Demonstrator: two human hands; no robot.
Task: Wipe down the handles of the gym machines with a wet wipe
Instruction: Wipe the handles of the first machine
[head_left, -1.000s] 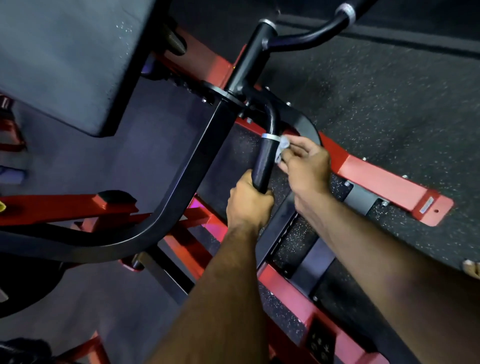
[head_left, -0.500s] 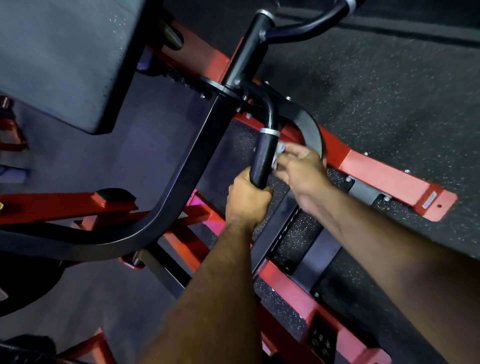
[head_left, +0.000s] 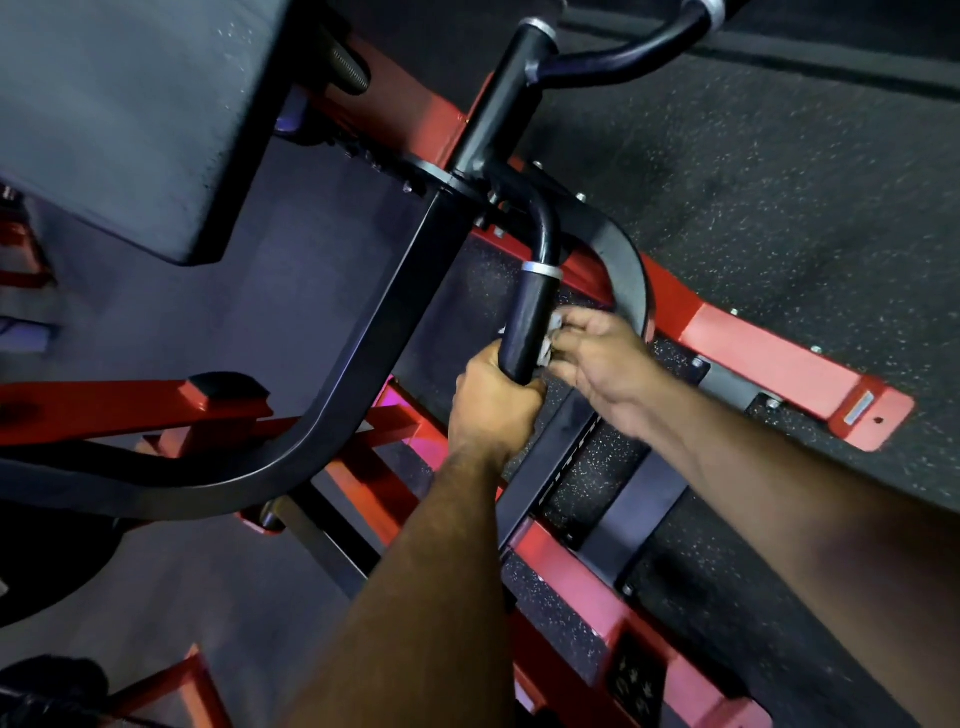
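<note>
A black padded machine handle (head_left: 527, 322) with a silver collar at its top hangs in the middle of the view. My left hand (head_left: 491, 402) grips its lower end with the fingers wrapped round it. My right hand (head_left: 602, 364) pinches a small white wet wipe (head_left: 549, 338) and presses it against the right side of the grip, just above my left hand. Most of the wipe is hidden by my fingers. A second black handle (head_left: 623, 57) curves away at the top right.
The handle joins a thick black curved arm (head_left: 363, 374) of a red-framed machine (head_left: 769, 358). A large grey pad (head_left: 130, 114) fills the upper left. Speckled black rubber floor (head_left: 779, 208) lies to the right, with red frame bars (head_left: 597, 597) below my arms.
My right hand has slid the wipe down the grip, from just under the silver collar to close above my left hand. My left hand has kept its grip.
</note>
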